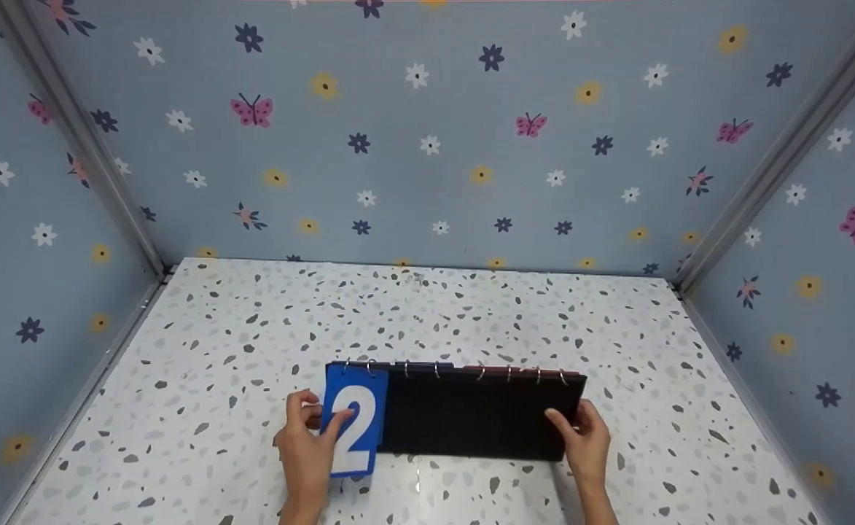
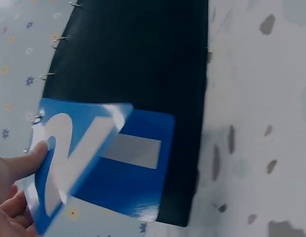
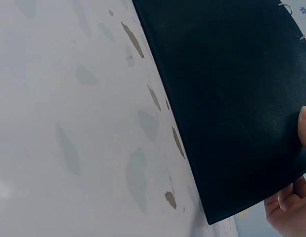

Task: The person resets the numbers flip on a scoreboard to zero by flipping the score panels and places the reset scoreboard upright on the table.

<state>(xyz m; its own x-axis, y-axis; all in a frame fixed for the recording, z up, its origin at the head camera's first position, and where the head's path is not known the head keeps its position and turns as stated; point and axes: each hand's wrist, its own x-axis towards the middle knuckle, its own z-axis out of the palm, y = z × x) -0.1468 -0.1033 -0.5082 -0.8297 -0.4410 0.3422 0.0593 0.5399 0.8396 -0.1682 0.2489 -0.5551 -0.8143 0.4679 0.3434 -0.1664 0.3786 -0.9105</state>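
A black flip scoreboard with metal rings along its top edge stands upright on the tabletop. At its left end hangs a blue number card with a white 2. My left hand pinches this card by its left side, thumb in front and fingers behind. In the left wrist view the card bends away from the board, and another blue card with a white mark shows beneath it. My right hand grips the board's right end, thumb on the black face and fingers behind.
The scoreboard is on a white speckled table. Blue panels printed with flowers and butterflies stand at the back and both sides, with grey metal posts at the corners. Slivers of red card show behind the board's top edge.
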